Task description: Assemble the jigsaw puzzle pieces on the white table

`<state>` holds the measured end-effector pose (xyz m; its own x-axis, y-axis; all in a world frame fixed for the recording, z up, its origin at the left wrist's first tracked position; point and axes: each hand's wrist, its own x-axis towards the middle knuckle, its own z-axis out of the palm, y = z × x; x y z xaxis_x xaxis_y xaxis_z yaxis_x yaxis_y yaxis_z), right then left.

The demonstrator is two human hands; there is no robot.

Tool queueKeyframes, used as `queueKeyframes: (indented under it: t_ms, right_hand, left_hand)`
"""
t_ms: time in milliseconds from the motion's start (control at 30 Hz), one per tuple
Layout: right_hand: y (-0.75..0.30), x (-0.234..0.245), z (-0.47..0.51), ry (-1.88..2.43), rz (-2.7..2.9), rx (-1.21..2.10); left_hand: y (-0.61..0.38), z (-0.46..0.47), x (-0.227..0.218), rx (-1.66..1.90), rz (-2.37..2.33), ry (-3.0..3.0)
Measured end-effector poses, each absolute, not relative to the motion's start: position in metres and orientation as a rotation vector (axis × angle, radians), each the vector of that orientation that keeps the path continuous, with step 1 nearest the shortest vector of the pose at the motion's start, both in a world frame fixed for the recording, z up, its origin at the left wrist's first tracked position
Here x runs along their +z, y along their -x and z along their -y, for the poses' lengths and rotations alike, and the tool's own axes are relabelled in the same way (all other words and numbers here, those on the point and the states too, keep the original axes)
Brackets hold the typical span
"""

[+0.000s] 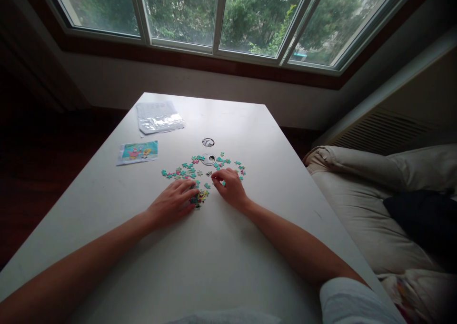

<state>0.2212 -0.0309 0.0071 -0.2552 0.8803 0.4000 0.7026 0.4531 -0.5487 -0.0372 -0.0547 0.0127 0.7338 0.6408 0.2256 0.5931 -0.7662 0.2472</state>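
Note:
My left hand [174, 200] lies flat on the white table [171, 271], fingers stretched out. Its fingertips rest on the left side of a small joined patch of jigsaw puzzle [200, 198] with yellow and green on it, partly covered by those fingers. Just to the right, my right hand [230, 187] is curled, thumb and forefinger pinched at a small puzzle piece [209, 174]. Loose turquoise and pink puzzle pieces [183, 171] spread in an arc beyond both hands. One turquoise piece [207, 186] lies between the hands.
A picture card [138, 152] with cartoon figures lies at the left, below a clear plastic sleeve with papers [159, 116]. A round metallic lid [209, 159] sits among the pieces, with a dark-rimmed disc [208, 142] behind it. A beige sofa [360, 205] stands right of the table.

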Motion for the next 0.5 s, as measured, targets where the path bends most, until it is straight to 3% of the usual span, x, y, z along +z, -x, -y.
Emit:
queueKeyframes:
  t_ms: [500]
  right_hand:
    - [-0.277, 0.001, -0.017, 1.529, 1.531, 0.396]
  left_hand:
    - [0.023, 0.076, 0.02, 0.336, -0.718, -2.87]
